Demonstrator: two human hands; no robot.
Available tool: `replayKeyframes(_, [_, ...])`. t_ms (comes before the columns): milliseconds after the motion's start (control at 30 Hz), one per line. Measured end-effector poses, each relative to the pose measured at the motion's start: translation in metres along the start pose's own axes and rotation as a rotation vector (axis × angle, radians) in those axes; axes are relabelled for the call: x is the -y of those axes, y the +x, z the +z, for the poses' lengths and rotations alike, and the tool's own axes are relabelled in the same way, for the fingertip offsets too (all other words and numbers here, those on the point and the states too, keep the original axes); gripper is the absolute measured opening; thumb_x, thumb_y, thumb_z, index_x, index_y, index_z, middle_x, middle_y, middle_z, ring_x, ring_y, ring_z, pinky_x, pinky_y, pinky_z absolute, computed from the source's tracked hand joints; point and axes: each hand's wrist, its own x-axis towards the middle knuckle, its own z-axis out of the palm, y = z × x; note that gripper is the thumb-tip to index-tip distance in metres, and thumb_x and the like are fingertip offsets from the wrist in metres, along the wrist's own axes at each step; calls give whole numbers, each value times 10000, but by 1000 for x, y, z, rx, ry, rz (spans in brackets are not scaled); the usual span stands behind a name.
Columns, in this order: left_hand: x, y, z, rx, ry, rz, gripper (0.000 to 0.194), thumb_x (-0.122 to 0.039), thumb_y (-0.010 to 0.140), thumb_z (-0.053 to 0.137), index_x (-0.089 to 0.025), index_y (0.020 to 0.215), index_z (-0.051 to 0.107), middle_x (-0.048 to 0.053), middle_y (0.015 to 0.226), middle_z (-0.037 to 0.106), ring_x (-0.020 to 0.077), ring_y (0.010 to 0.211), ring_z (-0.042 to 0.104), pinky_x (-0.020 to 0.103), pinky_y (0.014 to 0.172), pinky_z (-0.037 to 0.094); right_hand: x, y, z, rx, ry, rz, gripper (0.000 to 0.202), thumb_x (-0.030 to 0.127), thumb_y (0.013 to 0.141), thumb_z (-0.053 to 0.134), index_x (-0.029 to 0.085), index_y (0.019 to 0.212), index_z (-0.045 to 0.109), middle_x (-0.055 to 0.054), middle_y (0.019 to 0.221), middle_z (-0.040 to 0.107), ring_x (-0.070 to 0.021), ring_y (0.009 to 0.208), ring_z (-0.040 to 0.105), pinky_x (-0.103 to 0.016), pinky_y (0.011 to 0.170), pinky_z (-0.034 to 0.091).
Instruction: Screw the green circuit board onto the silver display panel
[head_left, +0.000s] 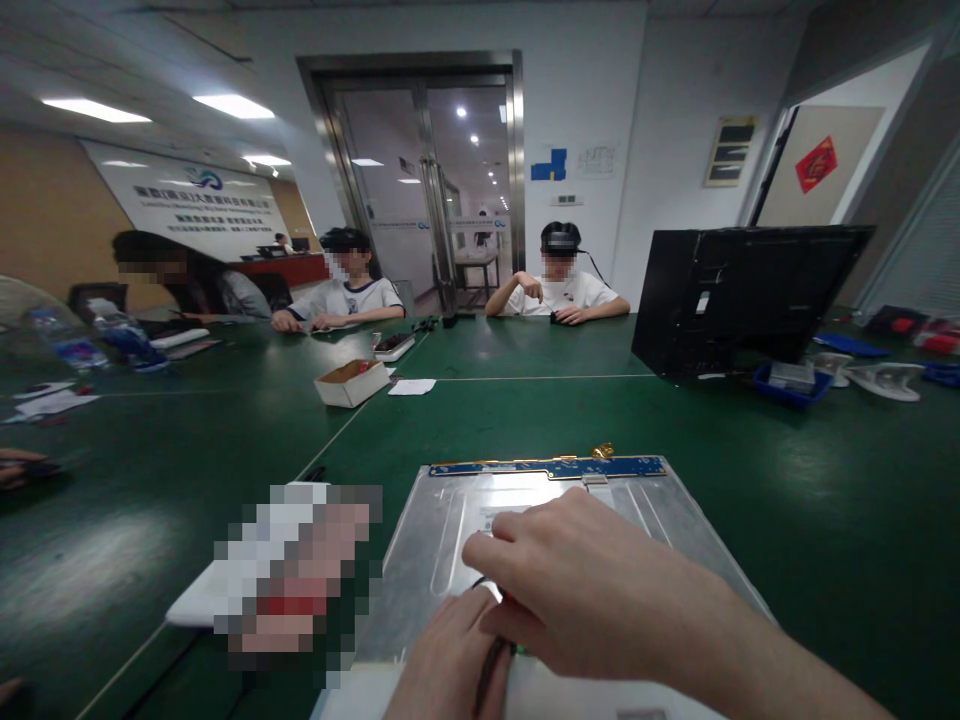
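A flat metal panel (420,560) lies on the green table in front of me, with a blue circuit strip (622,467) along its far edge. My right hand (570,570) is over the middle of the panel, its fingers curled together around something small that they mostly hide. Just below and touching it, my left hand (454,655) is bent round a dark, thin item, perhaps a cable. A bit of red and a bit of green show between the hands, too small to make out.
Left of the panel lies a white object (199,595), partly pixelated. Farther off on the green table (555,410) are an open box (352,383), a black monitor (742,300) and a blue tray (791,388). Several people sit round the table; bottles (127,335) stand at the left.
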Motion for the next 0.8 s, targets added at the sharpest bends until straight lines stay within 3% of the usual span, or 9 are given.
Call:
replayKeyframes(200, [-2, 3, -2, 26, -44, -14, 213, -108, 838, 487, -217, 929, 647, 76, 926, 706, 236, 825, 679, 307, 733, 570, 4, -2, -9, 25, 16, -26, 116, 214, 833, 638, 182, 928, 579, -27, 865, 653, -147, 627, 559, -279, 460, 252])
replayKeyframes(367, [-3, 3, -6, 60, -31, -27, 225, -108, 839, 493, -214, 958, 651, 84, 952, 710, 236, 845, 675, 320, 780, 574, 2, 0, -6, 2, 14, -42, 91, 194, 869, 626, 185, 949, 584, -20, 873, 667, -148, 641, 580, -278, 457, 244])
replayKeyframes(500, [-3, 1, -6, 58, -9, -29, 246, -113, 870, 478, -215, 1008, 654, 90, 984, 715, 241, 870, 691, 324, 743, 574, 0, 0, -3, -40, 1, -24, 76, 260, 928, 626, 195, 953, 594, -14, 854, 685, -161, 665, 622, -284, 469, 236])
replayKeyframes(633, [-3, 0, -2, 24, 10, -9, 244, -122, 864, 473, -223, 989, 657, 83, 957, 716, 252, 860, 704, 331, 713, 573, 0, 0, -2, -6, 2, -20, 78, 276, 962, 595, 200, 945, 602, -15, 845, 686, -153, 664, 619, -285, 473, 231])
replayKeyframes(800, [-5, 3, -3, 47, -28, -36, 240, -104, 836, 489, -214, 964, 660, 80, 968, 715, 246, 857, 690, 329, 745, 570, 3, -1, -6, -16, 17, -31, 108, 220, 847, 625, 181, 941, 588, -30, 886, 668, -154, 649, 582, -282, 462, 251])
